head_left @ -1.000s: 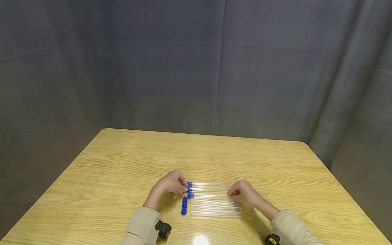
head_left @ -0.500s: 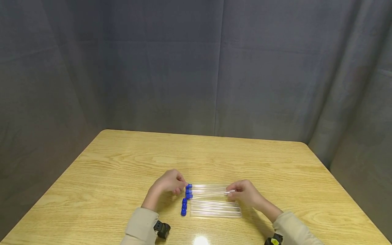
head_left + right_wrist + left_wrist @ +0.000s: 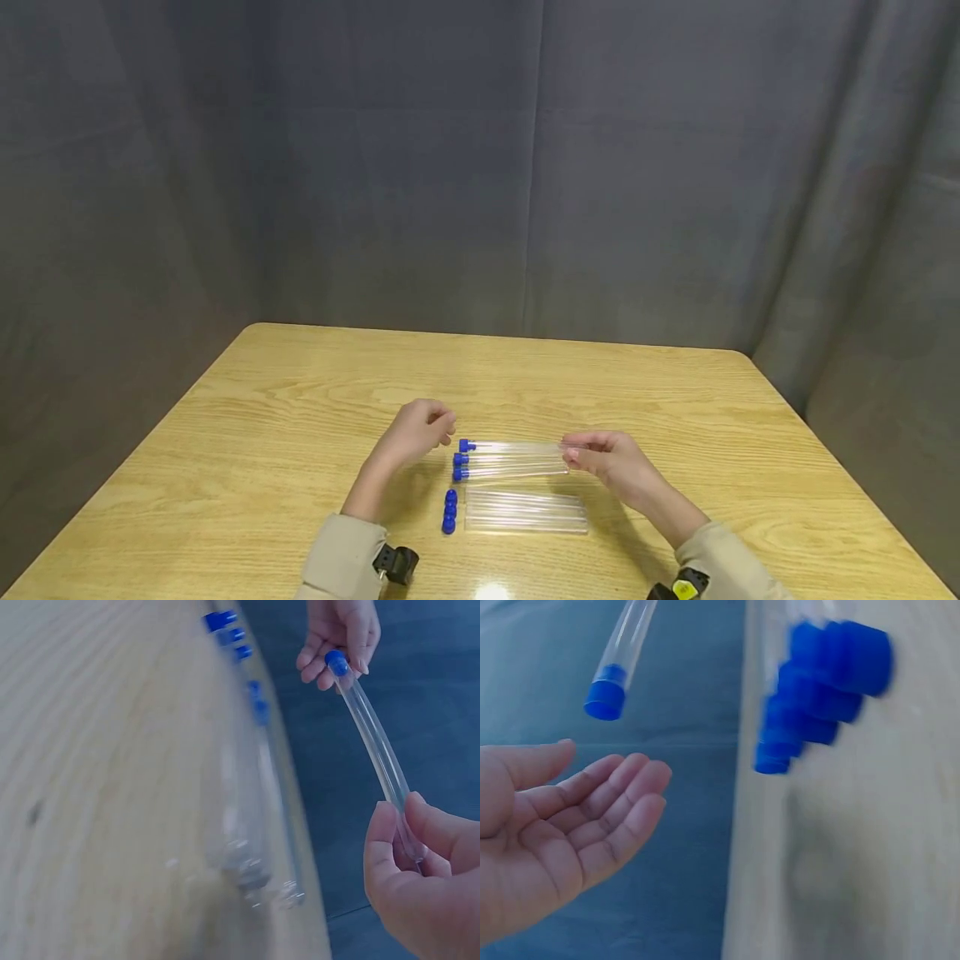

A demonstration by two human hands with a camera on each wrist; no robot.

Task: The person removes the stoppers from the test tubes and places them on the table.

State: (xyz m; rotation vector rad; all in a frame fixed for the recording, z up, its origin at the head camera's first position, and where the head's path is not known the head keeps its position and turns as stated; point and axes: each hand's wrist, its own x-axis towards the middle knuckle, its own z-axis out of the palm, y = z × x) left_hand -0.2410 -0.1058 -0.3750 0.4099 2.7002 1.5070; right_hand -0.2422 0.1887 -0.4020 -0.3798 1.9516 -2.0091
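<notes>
My right hand (image 3: pixel 611 467) pinches the rounded end of a clear test tube (image 3: pixel 379 750) between thumb and fingers. This tube is raised off the table, and a blue cap (image 3: pixel 604 700) closes its far end. Just beside that cap, apart from it, my left hand (image 3: pixel 577 825) holds nothing, with its fingers loosely bent. Below the raised tube, two more capped test tubes (image 3: pixel 517 472) lie side by side on the table, blue caps to the left. Nearer to me lie several uncapped test tubes (image 3: pixel 525 512) in a row, with a short line of loose blue caps (image 3: pixel 449 512) at their left.
Everything lies on a wood-grain table (image 3: pixel 315 375). A dark grey curtain (image 3: pixel 405 183) hangs behind it and along both sides. Black wrist devices (image 3: pixel 396 564) sit at both sleeves.
My right hand has lifted a capped test tube off the table, away from me. The left hand has left the caps and moved slightly away, its fingers loosened.
</notes>
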